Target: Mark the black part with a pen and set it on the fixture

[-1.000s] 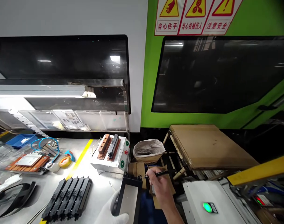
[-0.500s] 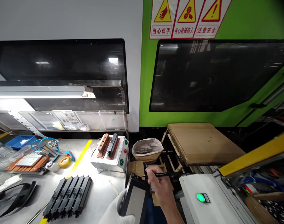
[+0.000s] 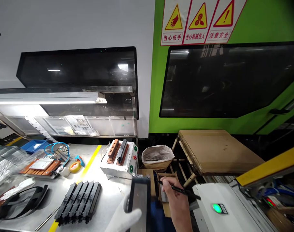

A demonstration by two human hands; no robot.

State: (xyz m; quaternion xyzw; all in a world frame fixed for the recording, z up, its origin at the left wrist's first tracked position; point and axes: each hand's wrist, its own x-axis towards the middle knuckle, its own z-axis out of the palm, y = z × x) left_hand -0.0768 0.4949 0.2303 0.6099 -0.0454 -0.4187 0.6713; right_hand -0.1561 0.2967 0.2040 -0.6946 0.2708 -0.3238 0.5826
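Observation:
My left hand [image 3: 126,217], in a white glove, grips a flat black-framed panel with a grey face [image 3: 138,201] and holds it upright at the bottom middle. My bare right hand [image 3: 176,201] is pinched round a thin black pen [image 3: 178,190], whose tip points left toward the panel's top right corner. Both hands hover over the right edge of the metal workbench [image 3: 108,196].
A row of black ribbed parts [image 3: 79,201] lies on the bench. Behind it stands a white box with copper blocks and buttons [image 3: 119,159]. A lined bin [image 3: 157,156], a brown board [image 3: 216,151] and a white unit with a green light [image 3: 218,208] sit to the right.
The view shifted slightly. My right hand with the pen dropped lower and to the right of the panel; the pen now slants down to the right. The left hand keeps its hold.

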